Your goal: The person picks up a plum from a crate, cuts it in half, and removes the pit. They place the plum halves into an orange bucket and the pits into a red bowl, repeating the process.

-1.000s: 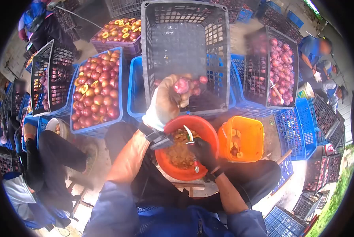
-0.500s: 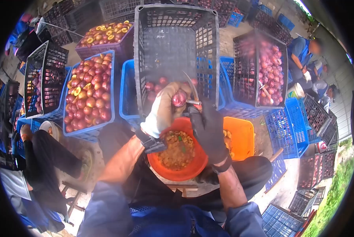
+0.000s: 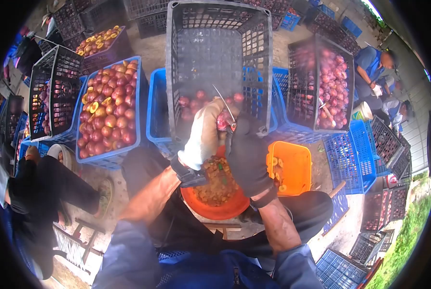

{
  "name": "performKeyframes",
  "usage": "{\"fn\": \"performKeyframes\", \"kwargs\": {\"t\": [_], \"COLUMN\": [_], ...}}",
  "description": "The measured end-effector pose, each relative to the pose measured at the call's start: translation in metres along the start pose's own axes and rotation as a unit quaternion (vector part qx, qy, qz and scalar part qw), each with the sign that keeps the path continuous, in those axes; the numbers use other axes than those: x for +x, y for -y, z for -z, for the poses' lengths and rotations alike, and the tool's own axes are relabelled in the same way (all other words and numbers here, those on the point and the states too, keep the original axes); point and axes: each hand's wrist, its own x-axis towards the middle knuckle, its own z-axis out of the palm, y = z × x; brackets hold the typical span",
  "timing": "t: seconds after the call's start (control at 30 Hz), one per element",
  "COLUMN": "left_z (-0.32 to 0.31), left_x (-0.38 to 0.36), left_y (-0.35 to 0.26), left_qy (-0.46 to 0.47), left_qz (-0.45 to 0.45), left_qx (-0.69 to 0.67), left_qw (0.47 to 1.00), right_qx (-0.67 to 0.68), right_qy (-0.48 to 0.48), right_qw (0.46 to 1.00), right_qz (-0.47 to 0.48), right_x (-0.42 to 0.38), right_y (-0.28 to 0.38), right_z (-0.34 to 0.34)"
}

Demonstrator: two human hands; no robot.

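My left hand (image 3: pixel 203 132), in a pale glove, is closed around a dark red plum (image 3: pixel 222 121). In a black glove, my right hand (image 3: pixel 247 154) grips a knife (image 3: pixel 224 103), its thin curved blade lying against the plum and pointing up and left. Beneath both hands is a red-orange bowl (image 3: pixel 210 211) of small brown pieces, partly hidden by the right hand. Beside it stands an orange container (image 3: pixel 302 168) with a few pieces inside. Just ahead, a tilted black crate (image 3: pixel 206 43) holds several plums at its lower end.
On the left, a blue crate (image 3: pixel 139 96) is full of plums, some cut. To the right stands another black crate (image 3: pixel 302 86) of plums. Other people sit at both sides, one in blue (image 3: pixel 368 65) at the upper right. Blue crates (image 3: pixel 345 159) stand at the right.
Both hands have drawn closer together, and the blade has swung from beside the plum to across it. The right hand has turned and lies lower left. The person at the left has shifted.
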Motion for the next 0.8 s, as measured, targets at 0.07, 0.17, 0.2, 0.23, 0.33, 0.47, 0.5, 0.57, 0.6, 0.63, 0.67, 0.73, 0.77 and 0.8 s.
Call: {"fn": "performKeyframes", "kwargs": {"t": [0.07,0.17,0.2,0.23,0.33,0.47,0.5,0.57,0.6,0.63,0.67,0.73,0.77,0.8], "left_z": [0.002,-0.002,0.003,0.004,0.002,0.004,0.004,-0.005,-0.009,-0.015,-0.011,-0.012,-0.014,-0.014], "left_x": [0.003,0.008,0.009,0.009,0.009,0.014,0.015,0.015,0.016,0.019,0.017,0.012,0.016,0.019], "left_y": [0.012,0.026,0.026,0.025,0.017,0.027,0.022,0.021,0.020,0.012,0.005,-0.002,0.000,0.001], "left_qy": [0.000,0.027,0.017,-0.009,0.019,-0.025,0.008,-0.011,-0.021,-0.050,-0.040,-0.037,-0.040,-0.042], "left_qz": [0.020,-0.111,-0.189,-0.256,-0.138,-0.191,-0.221,-0.128,-0.137,-0.065,-0.021,0.004,-0.004,-0.010], "left_qx": [-0.012,0.022,0.106,0.179,0.075,0.181,0.244,0.147,0.142,0.105,0.137,0.143,0.156,0.169], "left_qw": [1.000,0.993,0.976,0.950,0.987,0.965,0.944,0.981,0.980,0.991,0.989,0.989,0.987,0.985], "right_qx": [-0.034,-0.248,-0.228,-0.152,-0.064,-0.041,-0.019,0.056,0.106,0.164,0.224,0.341,0.395,0.450], "right_qy": [0.014,-0.001,-0.023,-0.034,-0.071,-0.116,-0.110,-0.087,-0.077,-0.065,-0.049,-0.018,0.001,0.022], "right_qw": [0.999,0.954,0.957,0.978,0.991,0.989,0.991,0.994,0.991,0.984,0.972,0.933,0.908,0.876], "right_qz": [0.034,0.170,0.178,0.139,0.090,0.084,0.072,0.037,0.013,-0.015,-0.048,-0.115,-0.142,-0.173], "right_x": [-0.001,-0.013,-0.015,-0.014,-0.013,-0.010,-0.009,-0.007,-0.006,-0.005,-0.004,-0.004,-0.006,-0.007], "right_y": [0.000,-0.025,-0.026,-0.020,-0.017,-0.029,-0.032,-0.032,-0.032,-0.033,-0.033,-0.032,-0.030,-0.027], "right_z": [0.003,-0.006,-0.011,-0.011,-0.018,-0.037,-0.036,-0.036,-0.035,-0.033,-0.031,-0.024,-0.019,-0.012]}}
